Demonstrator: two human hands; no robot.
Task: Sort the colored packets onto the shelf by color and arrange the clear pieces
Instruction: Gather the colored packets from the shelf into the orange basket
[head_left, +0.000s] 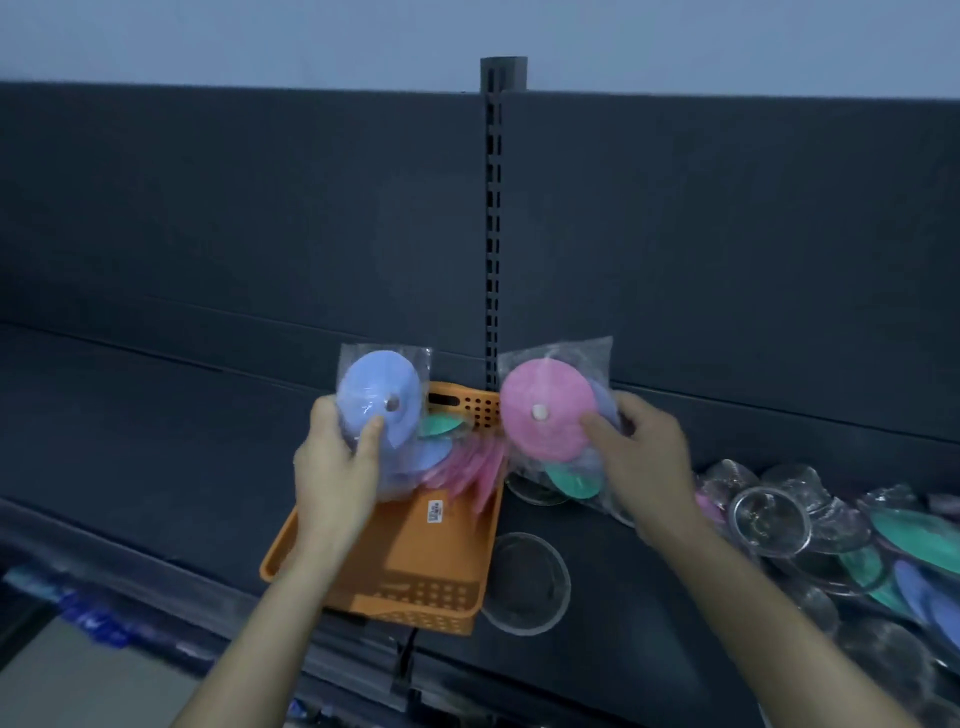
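My left hand (337, 462) holds a clear packet with a blue disc (376, 397) upright above an orange basket (415, 561). My right hand (644, 457) grips a bundle of packets fronted by a pink disc (545, 410), with a green disc (571, 480) and a blue one behind it. Inside the basket lie pink packets (478, 467), a blue one (415, 462) and a green one (441, 426). A clear round piece (524, 582) lies flat on the shelf right of the basket.
The dark shelf (130, 441) stretches left of the basket. At the right a pile of clear pieces (769, 519) mixes with green and blue packets (914, 540). A slotted upright post (493, 234) rises behind the basket. Blue goods (88, 618) sit on a lower shelf, bottom left.
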